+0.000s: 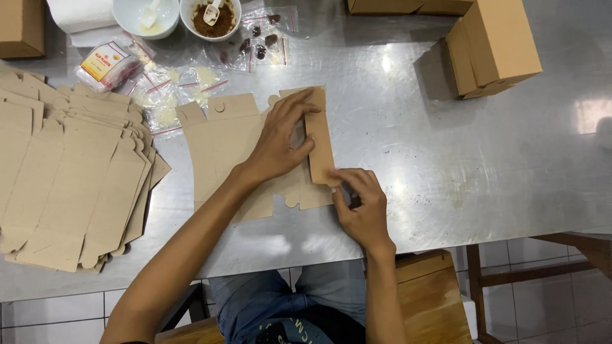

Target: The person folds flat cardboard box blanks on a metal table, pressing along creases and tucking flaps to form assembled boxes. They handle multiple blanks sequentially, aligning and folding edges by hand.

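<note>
A flat brown cardboard box blank (220, 150) lies on the steel table (459, 159) in front of me. My left hand (280, 137) presses flat on its right part, fingers spread beside a narrow folded-over flap (320, 143). My right hand (360, 204) pinches the lower end of that flap at the blank's bottom right corner, fingers curled on the cardboard.
A fanned stack of flat box blanks (70, 178) covers the left of the table. Assembled cardboard boxes (491, 48) stand at the back right. Two white bowls (210, 16), small plastic bags (172, 95) and a paper roll (80, 13) sit at the back. A wooden stool (427, 299) is below.
</note>
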